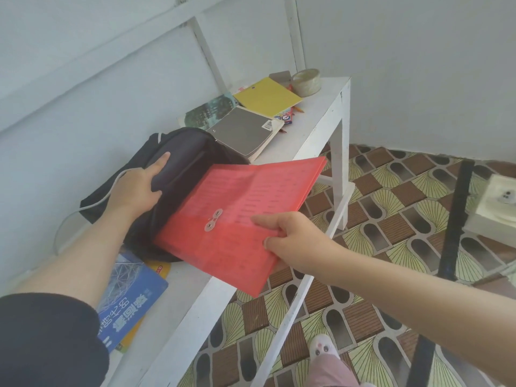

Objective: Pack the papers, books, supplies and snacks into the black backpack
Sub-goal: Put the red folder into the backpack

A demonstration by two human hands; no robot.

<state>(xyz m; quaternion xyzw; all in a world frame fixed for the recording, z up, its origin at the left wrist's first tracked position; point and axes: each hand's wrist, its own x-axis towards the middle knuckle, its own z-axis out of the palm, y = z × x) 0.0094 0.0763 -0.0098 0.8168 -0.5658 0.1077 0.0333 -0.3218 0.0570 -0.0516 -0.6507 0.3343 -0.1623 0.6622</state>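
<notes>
Books lie nearest, a blue book (134, 297) atop a yellow one at the near end of the white bench (178, 311); the right hand (296, 241) pinches the edge of a red folder (240, 208), thumb on top, the folder's left part lying across the mouth of the black backpack (190, 155) at mid-bench; the left hand (136, 188) grips the backpack's top flap, fingers curled round it; beyond lie a grey notebook (243, 132), a green book (209, 110), a yellow pad (268, 96) and a tape roll (306, 81)

Soft, even daylight, perhaps from the right; shadows are faint. Wide-angle bending warps the edges, and detail is slightly soft.
</notes>
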